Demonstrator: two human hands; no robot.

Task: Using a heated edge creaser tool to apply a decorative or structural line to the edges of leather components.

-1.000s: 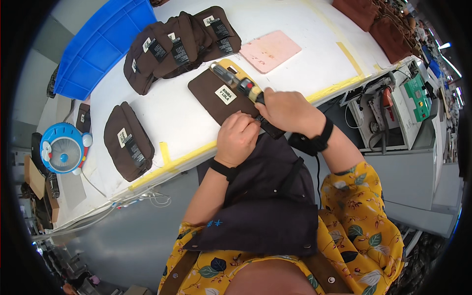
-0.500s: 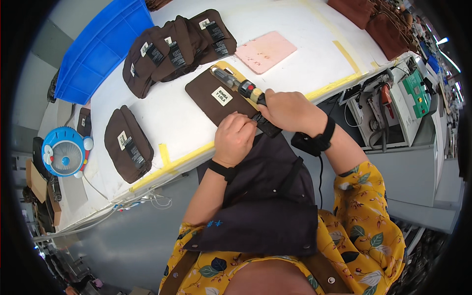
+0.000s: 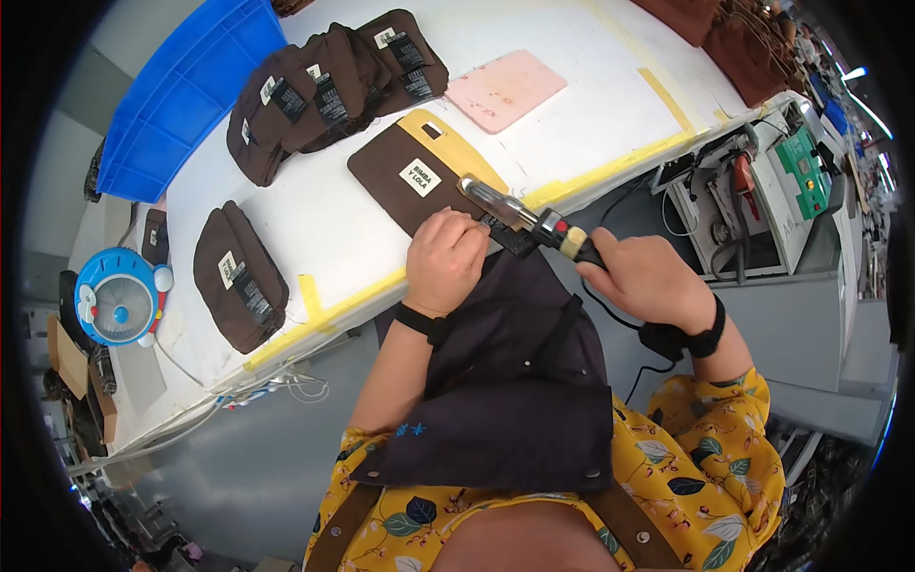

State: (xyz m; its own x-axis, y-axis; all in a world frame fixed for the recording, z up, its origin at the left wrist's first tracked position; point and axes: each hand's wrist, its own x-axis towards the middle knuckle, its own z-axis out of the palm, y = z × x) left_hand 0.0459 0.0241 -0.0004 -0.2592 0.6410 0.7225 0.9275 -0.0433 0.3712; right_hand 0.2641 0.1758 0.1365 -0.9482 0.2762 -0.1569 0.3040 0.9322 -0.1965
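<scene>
A flat brown fabric piece with a white label lies over a yellow board near the table's front edge. The fingers of my left hand are bunched together on its near edge, beside black care labels; their exact grip is partly hidden. My right hand is wrapped round the dark handle of a corded hand tool, which has a long metallic head, a red button and a cream ring. The tool's head points left, over the fabric's near right corner.
Several brown fabric pieces overlap at the back, beside a blue crate. Another brown piece lies left. A pink board sits behind the work. A blue fan stands far left; an open equipment box is at right.
My right hand has drawn the tool back toward me and to the right, off the yellow board's upper part. My left hand stays at the fabric's near edge.
</scene>
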